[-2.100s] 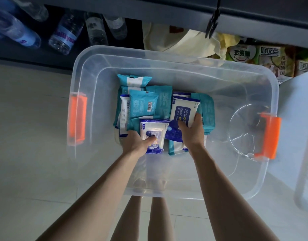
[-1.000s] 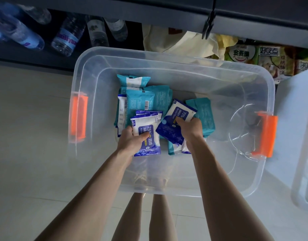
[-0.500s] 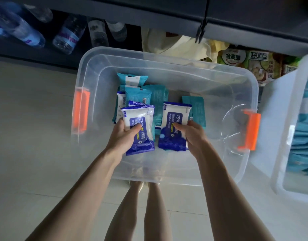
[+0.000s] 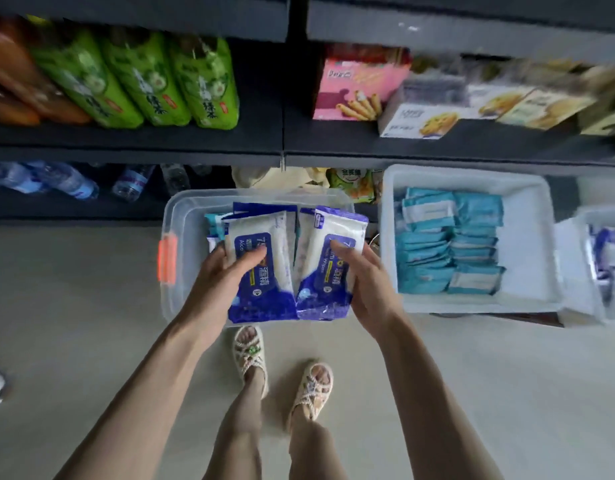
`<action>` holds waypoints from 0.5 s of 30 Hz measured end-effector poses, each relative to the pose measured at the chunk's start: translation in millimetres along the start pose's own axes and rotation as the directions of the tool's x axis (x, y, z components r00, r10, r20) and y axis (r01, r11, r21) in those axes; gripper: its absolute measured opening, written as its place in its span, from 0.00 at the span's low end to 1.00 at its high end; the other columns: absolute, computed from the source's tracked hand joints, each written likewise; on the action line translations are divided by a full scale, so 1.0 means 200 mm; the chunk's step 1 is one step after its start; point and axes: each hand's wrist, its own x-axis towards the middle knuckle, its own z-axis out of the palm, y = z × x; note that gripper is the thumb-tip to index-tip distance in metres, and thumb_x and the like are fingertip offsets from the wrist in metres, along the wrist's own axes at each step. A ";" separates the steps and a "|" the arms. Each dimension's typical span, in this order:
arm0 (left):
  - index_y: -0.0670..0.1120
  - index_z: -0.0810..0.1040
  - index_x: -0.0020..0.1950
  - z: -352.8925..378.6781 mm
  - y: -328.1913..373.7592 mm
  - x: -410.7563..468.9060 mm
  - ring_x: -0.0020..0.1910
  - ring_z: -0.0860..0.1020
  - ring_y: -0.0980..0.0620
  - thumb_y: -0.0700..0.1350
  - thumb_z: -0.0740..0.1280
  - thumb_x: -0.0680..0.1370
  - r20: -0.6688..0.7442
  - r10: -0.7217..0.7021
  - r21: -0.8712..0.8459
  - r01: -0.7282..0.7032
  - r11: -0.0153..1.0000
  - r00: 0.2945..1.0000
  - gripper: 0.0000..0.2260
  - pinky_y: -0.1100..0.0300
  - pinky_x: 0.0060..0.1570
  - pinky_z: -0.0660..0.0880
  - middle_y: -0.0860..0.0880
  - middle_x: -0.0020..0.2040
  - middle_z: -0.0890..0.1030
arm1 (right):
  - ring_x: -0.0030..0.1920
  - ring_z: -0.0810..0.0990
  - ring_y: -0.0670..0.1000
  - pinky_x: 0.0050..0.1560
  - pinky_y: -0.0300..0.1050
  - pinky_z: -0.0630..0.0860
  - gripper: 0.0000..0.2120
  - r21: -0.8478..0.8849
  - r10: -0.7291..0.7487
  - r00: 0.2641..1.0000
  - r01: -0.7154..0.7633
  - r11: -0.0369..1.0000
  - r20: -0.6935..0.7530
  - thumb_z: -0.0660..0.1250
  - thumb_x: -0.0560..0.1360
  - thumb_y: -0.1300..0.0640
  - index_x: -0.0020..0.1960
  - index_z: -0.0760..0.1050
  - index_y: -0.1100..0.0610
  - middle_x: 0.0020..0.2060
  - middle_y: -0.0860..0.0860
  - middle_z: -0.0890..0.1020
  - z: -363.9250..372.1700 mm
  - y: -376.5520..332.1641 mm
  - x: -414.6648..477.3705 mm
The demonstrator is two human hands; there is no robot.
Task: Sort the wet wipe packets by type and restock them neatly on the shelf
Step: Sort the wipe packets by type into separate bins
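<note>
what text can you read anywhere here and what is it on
"Alco", "酒精": left packet, held by the left hand.
"Wipes", "酒精": right packet, held by the right hand.
"绿茶": green bags on the shelf, probably.
Too blurred to read: pink box, white box, teal packets, water bottles.

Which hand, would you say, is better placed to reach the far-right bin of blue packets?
Probably the right hand: it grips its blue packet nearer the far-right bin; the left hand would cross over.

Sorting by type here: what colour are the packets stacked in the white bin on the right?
Teal: the packets in the white bin, clearest in the head view.
</note>
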 end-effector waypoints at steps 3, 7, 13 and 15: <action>0.54 0.78 0.60 0.23 0.13 -0.26 0.55 0.81 0.49 0.55 0.75 0.68 0.077 0.062 0.013 -0.063 0.998 0.995 0.22 0.47 0.55 0.76 0.52 0.55 0.83 | 0.46 0.84 0.55 0.46 0.51 0.82 0.16 -0.035 -0.085 0.996 0.083 0.996 -0.036 0.72 0.71 0.51 0.56 0.76 0.56 0.48 0.56 0.84 -0.06 -0.19 -0.29; 0.56 0.79 0.54 0.60 0.22 -0.56 0.51 0.82 0.54 0.60 0.74 0.67 0.072 0.156 0.081 -0.162 0.984 0.985 0.18 0.51 0.52 0.78 0.55 0.50 0.84 | 0.47 0.83 0.58 0.50 0.56 0.80 0.15 -0.057 -0.189 0.978 0.184 0.981 -0.090 0.71 0.70 0.48 0.52 0.77 0.55 0.46 0.55 0.84 -0.26 -0.42 -0.69; 0.50 0.76 0.58 1.28 0.09 -1.07 0.50 0.82 0.48 0.54 0.71 0.68 0.212 0.235 0.125 -0.264 0.956 0.949 0.21 0.48 0.49 0.79 0.50 0.50 0.84 | 0.44 0.85 0.53 0.40 0.45 0.82 0.10 -0.059 -0.325 0.923 0.320 0.946 -0.205 0.66 0.76 0.52 0.55 0.75 0.55 0.44 0.52 0.85 -0.87 -0.58 -1.32; 0.52 0.76 0.55 1.50 -0.01 -1.21 0.46 0.84 0.49 0.51 0.71 0.71 0.272 0.211 0.140 -0.256 0.957 0.939 0.15 0.48 0.43 0.81 0.50 0.47 0.84 | 0.47 0.85 0.54 0.44 0.47 0.83 0.10 -0.091 -0.367 0.887 0.356 0.930 -0.280 0.65 0.77 0.53 0.57 0.75 0.55 0.48 0.54 0.85 -1.10 -0.61 -1.52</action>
